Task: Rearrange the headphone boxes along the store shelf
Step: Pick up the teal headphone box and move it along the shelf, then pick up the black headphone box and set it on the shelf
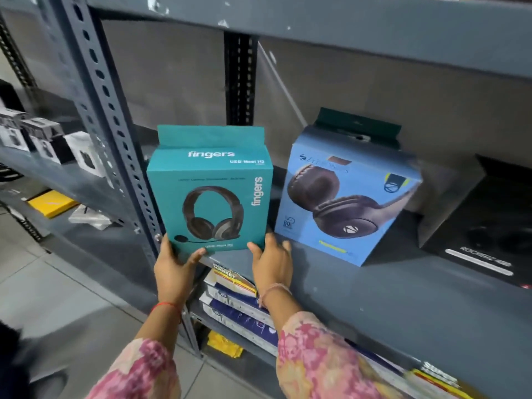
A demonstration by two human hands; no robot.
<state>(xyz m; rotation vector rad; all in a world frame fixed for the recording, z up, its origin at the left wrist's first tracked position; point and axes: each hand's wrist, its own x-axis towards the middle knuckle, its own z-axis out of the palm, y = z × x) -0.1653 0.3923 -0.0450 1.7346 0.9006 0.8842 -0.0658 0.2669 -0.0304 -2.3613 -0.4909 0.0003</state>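
Note:
A teal "fingers" headphone box [211,188] stands upright at the left end of the grey metal shelf [388,286]. My left hand [172,269] grips its lower left corner, thumb on the front face. My right hand [272,262] holds its lower right corner, fingers behind the side. To the right, a blue headphone box [342,203] stands tilted, apart from the teal one. A black headphone box [486,226] sits at the far right, partly cut off by the frame edge.
A perforated grey upright post [115,131] rises just left of the teal box. Small black and white boxes [43,139] fill the neighbouring shelf on the left. Stacked flat packs [236,295] lie on the shelf below. The upper shelf [316,27] overhangs.

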